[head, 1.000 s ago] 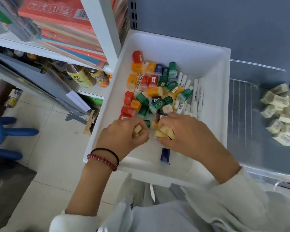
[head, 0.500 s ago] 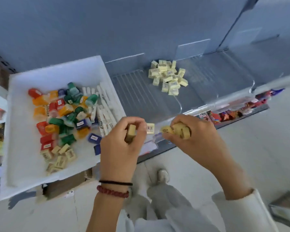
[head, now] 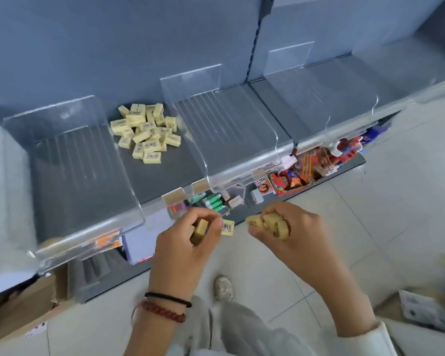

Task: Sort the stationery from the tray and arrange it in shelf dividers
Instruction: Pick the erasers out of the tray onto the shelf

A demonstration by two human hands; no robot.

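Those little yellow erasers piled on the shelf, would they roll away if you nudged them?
Probably not: the erasers are flat-sided blocks, so they should slide or tip over rather than roll. They seem light, since the right hand grips several at once. They lie in a loose heap at odd angles, so a push would likely scatter them.

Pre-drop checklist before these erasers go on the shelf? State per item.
1. Left hand grips the left-hand erasers: ok.
2. Right hand grips the right-hand erasers, several at once: ok.
3. Target slot found, the eraser pile lies between two clear dividers: ok.
4. Hands above that slot: not ok, both hang in front of the shelf front rail.
5. Barcode eraser at the left fingertips held firmly: cannot tell.
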